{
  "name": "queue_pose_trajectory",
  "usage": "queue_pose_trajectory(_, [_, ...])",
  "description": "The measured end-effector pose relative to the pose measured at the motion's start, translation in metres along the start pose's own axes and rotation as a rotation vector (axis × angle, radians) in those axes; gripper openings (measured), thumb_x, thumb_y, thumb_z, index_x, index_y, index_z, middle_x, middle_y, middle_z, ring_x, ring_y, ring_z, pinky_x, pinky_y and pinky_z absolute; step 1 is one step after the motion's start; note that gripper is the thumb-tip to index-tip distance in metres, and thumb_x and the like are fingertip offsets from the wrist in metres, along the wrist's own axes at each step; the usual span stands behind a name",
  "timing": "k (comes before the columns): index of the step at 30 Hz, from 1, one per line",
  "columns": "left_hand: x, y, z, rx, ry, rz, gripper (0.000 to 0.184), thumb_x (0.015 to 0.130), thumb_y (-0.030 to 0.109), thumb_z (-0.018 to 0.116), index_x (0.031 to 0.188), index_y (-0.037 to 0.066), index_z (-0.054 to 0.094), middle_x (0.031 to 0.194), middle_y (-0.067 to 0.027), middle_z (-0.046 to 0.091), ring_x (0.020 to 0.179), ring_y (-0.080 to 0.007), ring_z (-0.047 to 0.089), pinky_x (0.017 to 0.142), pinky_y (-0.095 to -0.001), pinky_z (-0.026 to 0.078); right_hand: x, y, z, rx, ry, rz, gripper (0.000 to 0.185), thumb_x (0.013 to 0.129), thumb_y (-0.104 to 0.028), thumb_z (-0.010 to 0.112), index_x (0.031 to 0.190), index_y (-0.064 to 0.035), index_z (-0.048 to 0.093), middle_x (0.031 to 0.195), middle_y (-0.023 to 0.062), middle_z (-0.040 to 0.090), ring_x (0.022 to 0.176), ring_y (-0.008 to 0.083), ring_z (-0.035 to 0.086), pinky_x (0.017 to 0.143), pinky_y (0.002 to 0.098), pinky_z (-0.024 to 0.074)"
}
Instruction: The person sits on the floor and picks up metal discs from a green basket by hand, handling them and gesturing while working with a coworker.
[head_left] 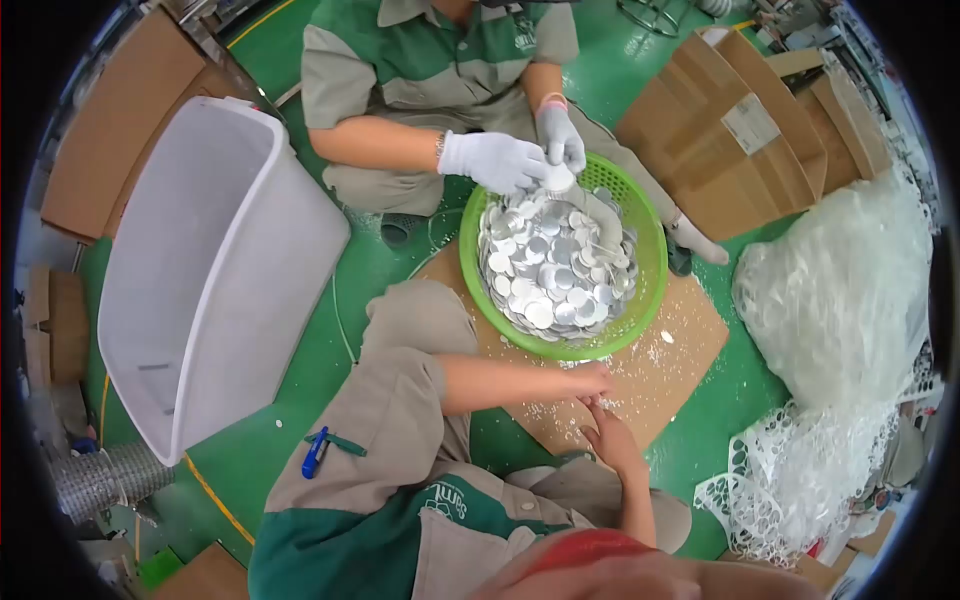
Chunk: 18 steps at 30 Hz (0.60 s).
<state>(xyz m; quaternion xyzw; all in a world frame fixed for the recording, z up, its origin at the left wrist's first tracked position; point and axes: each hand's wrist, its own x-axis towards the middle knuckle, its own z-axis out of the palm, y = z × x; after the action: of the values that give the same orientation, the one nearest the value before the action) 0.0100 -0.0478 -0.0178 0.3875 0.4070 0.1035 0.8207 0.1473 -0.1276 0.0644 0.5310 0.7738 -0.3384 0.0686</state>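
Note:
My left hand (590,381) is bare and closed, held above the brown cardboard sheet (690,325) just below the basket. Whatever its fingers may hold is too small to make out. My right hand (612,438), also bare, reaches up from below with fingers stretched out and thumb apart, its fingertips meeting those of the left. Close above them stands a green plastic basket (655,270) heaped with thin round silver and white discs (550,265). Small white bits lie scattered on the cardboard around my hands.
Opposite, a co-worker's white-gloved hands (495,160) hold a pale disc (558,178) over the basket. A large white tub (270,270) stands left on the green floor. Cardboard boxes (720,130) and a clear plastic bag (835,280) are at right, with perforated white sheeting (745,490) below.

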Motion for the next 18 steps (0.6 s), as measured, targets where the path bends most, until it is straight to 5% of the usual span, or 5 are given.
queue_pose_trajectory(2, [-0.011,0.003,-0.002,-0.034,-0.027,0.055,0.024,0.08,0.023,0.057,0.094,0.003,0.057,0.083,-0.0051,0.058,0.069,-0.0131,0.056,0.056,-0.0259,0.045,0.006,0.004,-0.001,0.036,0.027,0.004,0.05,0.083,-0.02,0.057,0.129,-0.0092,0.041,0.1,0.0226,0.056,0.091,0.0406,0.056,0.076,0.0467,0.0455])
queue_pose_trajectory(4, [0.0,-0.006,-0.002,-0.05,0.002,0.088,0.011,0.075,0.015,0.058,0.078,0.005,0.053,0.065,-0.0041,0.053,0.054,-0.0126,0.053,0.041,-0.0254,0.039,-0.008,0.003,0.003,0.055,0.013,0.056,0.052,0.084,-0.021,0.057,0.131,-0.009,0.038,0.103,0.0233,0.056,0.093,0.0414,0.055,0.079,0.0464,0.0449])
queue_pose_trajectory(18, [-0.001,-0.006,-0.009,-0.037,0.029,-0.04,0.019,0.083,0.023,0.057,0.092,0.006,0.054,0.081,-0.0042,0.057,0.059,-0.0117,0.054,0.051,-0.0249,0.047,-0.018,-0.001,0.004,0.06,0.029,0.021,0.049,0.085,-0.021,0.056,0.129,-0.0097,0.041,0.11,0.0237,0.055,0.1,0.0397,0.054,0.083,0.0458,0.0443])
